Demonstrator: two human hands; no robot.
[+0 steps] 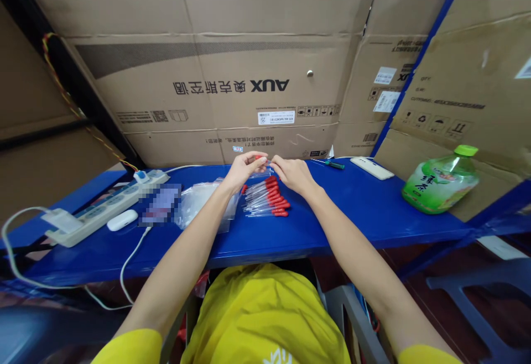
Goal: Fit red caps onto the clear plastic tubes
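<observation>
My left hand (245,169) is closed around a dropper with a red rubber bulb (259,157), its bulb showing at the fingertips. Close beside it, my right hand (293,173) pinches at a clear piece between the two hands; whether this is the dropper's tube or a small bag, I cannot tell. Just below the hands lies a pile of clear droppers (258,199) with red bulbs, mostly pointing the same way, bulbs to the right. A stack of clear plastic bags (194,203) rests under and beside my left forearm.
On the left of the blue table (307,225) are a power strip (112,204), a white earbud case (122,220) and a phone (161,204) on a cable. A green-handled screwdriver (334,164), a white phone (371,168) and a green bottle (440,180) lie right. Cardboard (232,15) walls the back.
</observation>
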